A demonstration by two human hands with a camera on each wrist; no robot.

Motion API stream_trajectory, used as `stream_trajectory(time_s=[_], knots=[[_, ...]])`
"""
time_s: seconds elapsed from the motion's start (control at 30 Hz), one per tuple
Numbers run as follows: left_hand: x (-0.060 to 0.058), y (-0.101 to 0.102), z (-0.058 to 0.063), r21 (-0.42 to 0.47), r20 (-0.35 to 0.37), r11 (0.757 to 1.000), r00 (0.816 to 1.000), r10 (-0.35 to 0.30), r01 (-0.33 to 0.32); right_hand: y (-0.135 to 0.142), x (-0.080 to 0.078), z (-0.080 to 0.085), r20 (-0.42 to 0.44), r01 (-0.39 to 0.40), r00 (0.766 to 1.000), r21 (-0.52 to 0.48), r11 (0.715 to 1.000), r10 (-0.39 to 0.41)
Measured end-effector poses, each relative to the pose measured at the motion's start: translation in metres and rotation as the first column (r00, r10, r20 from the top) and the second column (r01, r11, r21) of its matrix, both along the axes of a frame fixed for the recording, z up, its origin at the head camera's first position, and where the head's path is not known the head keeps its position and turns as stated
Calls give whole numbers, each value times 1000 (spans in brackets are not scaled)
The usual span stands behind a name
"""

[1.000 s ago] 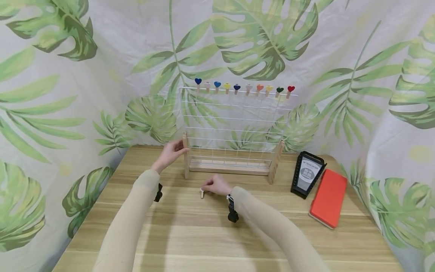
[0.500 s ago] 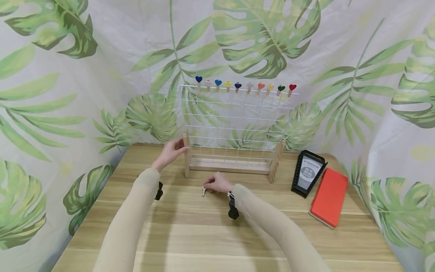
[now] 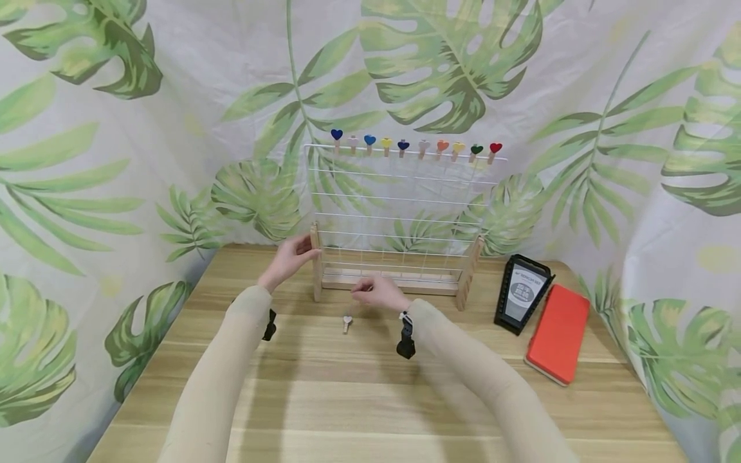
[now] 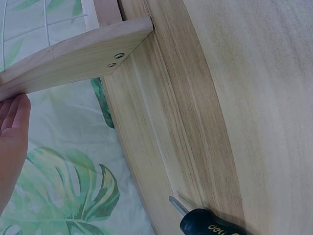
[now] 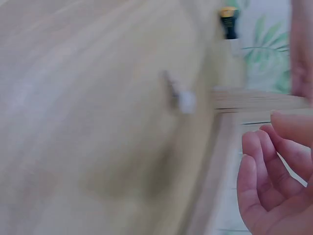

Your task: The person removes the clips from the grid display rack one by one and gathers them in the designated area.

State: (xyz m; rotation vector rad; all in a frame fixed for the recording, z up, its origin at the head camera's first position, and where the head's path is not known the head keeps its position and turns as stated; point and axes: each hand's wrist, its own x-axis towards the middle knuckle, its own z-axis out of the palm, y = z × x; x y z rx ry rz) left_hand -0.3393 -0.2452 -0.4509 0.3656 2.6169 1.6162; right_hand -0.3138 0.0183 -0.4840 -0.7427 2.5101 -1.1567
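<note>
A small wooden clothespin with a pale heart (image 3: 347, 323) lies on the table, blurred in the right wrist view. Just above and to its right hovers my right hand (image 3: 382, 292), its fingers loosely bent and nothing between them; the right wrist view shows the bare fingertips (image 5: 252, 142). My left hand (image 3: 289, 260) holds the left wooden post (image 3: 316, 273) of a white wire grid rack (image 3: 399, 222), thumb in front and fingers behind. In the left wrist view the fingers touch the post's side. Several heart clothespins in various colours (image 3: 403, 148) stand clipped along the rack's top wire.
A black case with a grey label (image 3: 523, 294) and a red notebook (image 3: 558, 334) lie at the table's right. The left wrist view shows a screwdriver (image 4: 208, 223) with a dark handle on the table (image 3: 341, 411). A leaf-print cloth (image 3: 191, 128) hangs behind.
My right hand has let go of the pale-heart clothespin, which stays on the table, and moved up and slightly right. The left hand keeps its place on the rack post.
</note>
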Motion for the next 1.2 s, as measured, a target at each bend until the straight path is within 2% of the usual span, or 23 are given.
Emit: stream_trajectory(time_s=[0.13, 0.23, 0.47, 0.63, 0.7, 0.8, 1.0, 1.07, 1.2], knots=[[10, 3, 13, -12, 9, 1000, 1000, -5, 6, 8, -2, 34, -33, -14, 999, -75, 997, 11], [14, 5, 17, -18, 15, 1000, 1000, -4, 5, 15, -3, 62, -81, -24, 997, -97, 995, 16], [14, 5, 16, -19, 14, 1000, 1000, -5, 5, 31, -5, 139, -194, -10, 981, -110, 994, -11], [14, 4, 17, -5, 9, 1000, 1000, -7, 7, 38, -5, 197, -236, 7, 971, -151, 989, -43], [15, 4, 17, 4, 14, 1000, 1000, -13, 13, 38, -5, 218, -261, 15, 963, -179, 984, -62], [15, 4, 17, 12, 18, 1000, 1000, -18, 18, 37, -6, 246, -329, 19, 940, -211, 977, -89], [15, 4, 18, 10, 2, 1000, 1000, -13, 13, 30, -14, 285, -429, 25, 895, -230, 973, -124], [15, 3, 17, 11, 1, 1000, 1000, -19, 19, 27, -20, 292, -448, 39, 883, -221, 974, -137], [14, 3, 16, 11, 11, 1000, 1000, -24, 24, 21, -31, 301, -460, 55, 877, -191, 980, -139]])
